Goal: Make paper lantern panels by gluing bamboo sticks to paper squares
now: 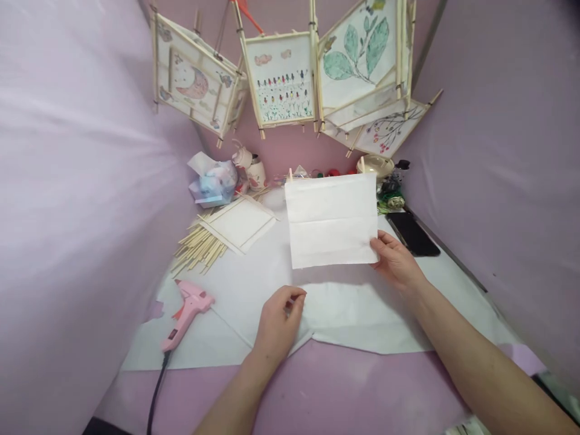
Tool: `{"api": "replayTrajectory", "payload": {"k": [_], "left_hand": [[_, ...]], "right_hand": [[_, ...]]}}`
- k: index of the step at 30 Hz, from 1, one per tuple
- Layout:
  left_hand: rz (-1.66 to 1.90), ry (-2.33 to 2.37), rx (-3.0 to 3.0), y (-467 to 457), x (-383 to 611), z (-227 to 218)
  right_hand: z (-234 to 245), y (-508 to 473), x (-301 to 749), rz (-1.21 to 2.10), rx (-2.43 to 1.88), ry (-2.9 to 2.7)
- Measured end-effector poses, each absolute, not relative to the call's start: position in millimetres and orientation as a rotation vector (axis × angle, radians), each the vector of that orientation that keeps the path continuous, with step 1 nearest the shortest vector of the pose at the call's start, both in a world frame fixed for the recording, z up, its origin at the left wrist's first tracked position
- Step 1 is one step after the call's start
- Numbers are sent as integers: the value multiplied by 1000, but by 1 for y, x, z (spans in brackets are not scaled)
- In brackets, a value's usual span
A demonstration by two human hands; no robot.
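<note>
My right hand [399,260] pinches the lower right edge of a white paper panel [333,220], thumb in front and fingers partly behind it. The panel is held up above the table, with a crease across its middle and two wooden stick ends showing over its top edge. Below and left of it, my left hand [280,320] is curled, thumb and fingertips together, apart from the panel. Whether anything small is in that pinch cannot be made out. Farther left, a pink hot glue gun [193,308] lies on the white-covered table [235,296].
Thin wooden sticks [199,248] lie under a paper-and-stick frame [240,222] at the back left. Behind stand a tissue pack [215,181] and a bottle [256,173]. A black phone [413,234] lies right. Decorated paper lanterns [281,78] hang above.
</note>
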State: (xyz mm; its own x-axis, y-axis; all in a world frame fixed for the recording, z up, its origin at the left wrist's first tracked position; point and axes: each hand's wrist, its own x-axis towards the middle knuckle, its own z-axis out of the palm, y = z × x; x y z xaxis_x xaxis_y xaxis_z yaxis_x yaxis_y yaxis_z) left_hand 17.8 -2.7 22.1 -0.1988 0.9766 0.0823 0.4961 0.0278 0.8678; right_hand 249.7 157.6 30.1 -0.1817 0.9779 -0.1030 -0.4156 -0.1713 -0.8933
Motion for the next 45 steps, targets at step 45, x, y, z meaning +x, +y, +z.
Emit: {"api": "replayTrajectory", "payload": {"k": [45], "left_hand": [[1576, 778, -34, 10, -25, 43]], "right_hand": [[13, 85, 220, 246, -438, -2626]]}}
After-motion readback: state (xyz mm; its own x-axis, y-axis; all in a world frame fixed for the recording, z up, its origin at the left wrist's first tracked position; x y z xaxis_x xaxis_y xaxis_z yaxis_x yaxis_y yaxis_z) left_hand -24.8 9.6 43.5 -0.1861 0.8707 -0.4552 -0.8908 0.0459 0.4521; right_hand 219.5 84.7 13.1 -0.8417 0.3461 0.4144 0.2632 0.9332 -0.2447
